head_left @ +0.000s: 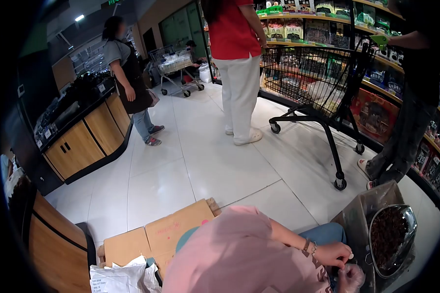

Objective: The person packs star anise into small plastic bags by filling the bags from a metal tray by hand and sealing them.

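At the lower right, my left hand [331, 254], with bracelets on its wrist, is closed with its fingers bent inward. A small whitish spot shows by its fingertips, too small to name. Just below it, my right hand [352, 278] wears a thin clear plastic glove [359, 274]. Its fingers are curled and close to the left hand's fingertips; what lies between them, if anything, is hidden. Beside my hands stands a greyish box [362, 207]. Set in it is a rimmed clear container [412, 225] filled with dark brown dried pieces [390, 232].
Flattened cardboard [173, 229] and a white printed sack [115, 279] lie behind me. A black shopping cart [308, 78] stands by stocked shelves [322, 24]. A person in red [234, 34], an aproned person [127, 68] and a person at the cart handle [415, 73] stand nearby.
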Demonstrator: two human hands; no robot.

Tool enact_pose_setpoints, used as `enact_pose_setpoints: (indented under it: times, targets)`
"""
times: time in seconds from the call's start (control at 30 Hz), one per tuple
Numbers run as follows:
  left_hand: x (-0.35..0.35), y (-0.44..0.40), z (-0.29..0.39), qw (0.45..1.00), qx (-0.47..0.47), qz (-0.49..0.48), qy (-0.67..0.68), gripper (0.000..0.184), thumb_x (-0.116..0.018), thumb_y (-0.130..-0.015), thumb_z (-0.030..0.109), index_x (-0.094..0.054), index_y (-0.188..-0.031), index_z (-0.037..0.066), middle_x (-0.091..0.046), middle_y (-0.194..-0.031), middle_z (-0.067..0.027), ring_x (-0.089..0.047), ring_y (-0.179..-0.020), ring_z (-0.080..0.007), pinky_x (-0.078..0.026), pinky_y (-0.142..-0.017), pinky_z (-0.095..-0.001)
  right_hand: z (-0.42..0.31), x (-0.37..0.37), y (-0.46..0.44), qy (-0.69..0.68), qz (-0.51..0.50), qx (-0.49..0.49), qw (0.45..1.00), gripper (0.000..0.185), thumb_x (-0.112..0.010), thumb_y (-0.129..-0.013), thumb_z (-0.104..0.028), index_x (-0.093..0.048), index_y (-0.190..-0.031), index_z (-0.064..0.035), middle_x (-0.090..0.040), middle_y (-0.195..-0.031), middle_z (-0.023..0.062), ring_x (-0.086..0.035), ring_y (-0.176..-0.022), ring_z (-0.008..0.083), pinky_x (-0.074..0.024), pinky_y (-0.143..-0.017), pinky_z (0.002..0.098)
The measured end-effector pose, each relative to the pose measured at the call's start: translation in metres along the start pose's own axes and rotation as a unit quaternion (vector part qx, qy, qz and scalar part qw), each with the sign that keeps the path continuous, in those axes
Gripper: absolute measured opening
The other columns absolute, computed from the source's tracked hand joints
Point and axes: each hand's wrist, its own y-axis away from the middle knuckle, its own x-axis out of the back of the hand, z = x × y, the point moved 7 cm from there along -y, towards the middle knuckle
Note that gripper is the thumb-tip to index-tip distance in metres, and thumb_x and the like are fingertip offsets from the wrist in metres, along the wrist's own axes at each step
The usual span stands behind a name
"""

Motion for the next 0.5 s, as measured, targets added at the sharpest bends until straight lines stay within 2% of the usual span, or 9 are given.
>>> enact_pose_setpoints:
  times: [0.13, 0.23, 0.37, 0.5]
  targets:
    - [0.001, -0.001, -0.002, 1.0, -0.001, 0.015, 0.014, 0.02, -0.071, -0.071, 0.012, -0.053, -0.068, 0.003, -0.053, -0.074, -0.006, -0.055, -0.073, -0.0247, -0.041, -0.06, -0.0354, -0.038, 0.0, -0.004, 0.137, 0.069, 0.048, 0.987, 0.018, -0.062, -0.09, -0.018, -0.062, -0.083, -0.001, -0.057, -0.066, 0.0113, -0.052, -0.057, 0.0177, -0.0445, -0.056, 0.0333]
    - [0.003, -0.001, 0.003, 1.0, 0.01, 0.022, 0.012, 0.021, -0.07, -0.073, 0.012, -0.051, -0.07, 0.003, -0.053, -0.075, -0.0065, -0.055, -0.073, -0.0254, -0.041, -0.06, -0.0361, -0.047, 0.001, -0.004, 0.204, 0.086, 0.091, 0.971, 0.02, -0.063, -0.089, -0.022, -0.065, -0.086, -0.0028, -0.056, -0.064, 0.0144, -0.055, -0.054, 0.0225, -0.0449, -0.054, 0.0365]
    - [0.011, -0.001, 0.002, 0.997, 0.011, 0.07, 0.005, 0.022, -0.069, -0.076, 0.011, -0.049, -0.073, 0.004, -0.051, -0.078, -0.0084, -0.054, -0.073, -0.0269, -0.041, -0.061, -0.0367, -0.044, 0.004, -0.003, 0.211, 0.117, 0.034, 0.97, 0.02, -0.061, -0.089, -0.022, -0.068, -0.088, -0.0038, -0.061, -0.069, 0.0154, -0.059, -0.057, 0.0231, -0.0466, -0.057, 0.0363]
    - [0.026, -0.003, -0.001, 0.995, 0.022, 0.098, 0.01, 0.022, -0.069, -0.078, 0.011, -0.047, -0.074, 0.004, -0.048, -0.08, -0.0098, -0.052, -0.072, -0.028, -0.04, -0.062, -0.0369, -0.001, 0.01, 0.006, 0.211, 0.163, -0.004, 0.964, 0.018, -0.059, -0.089, -0.019, -0.069, -0.089, -0.0042, -0.064, -0.071, 0.0163, -0.059, -0.058, 0.0239, -0.0477, -0.058, 0.036]
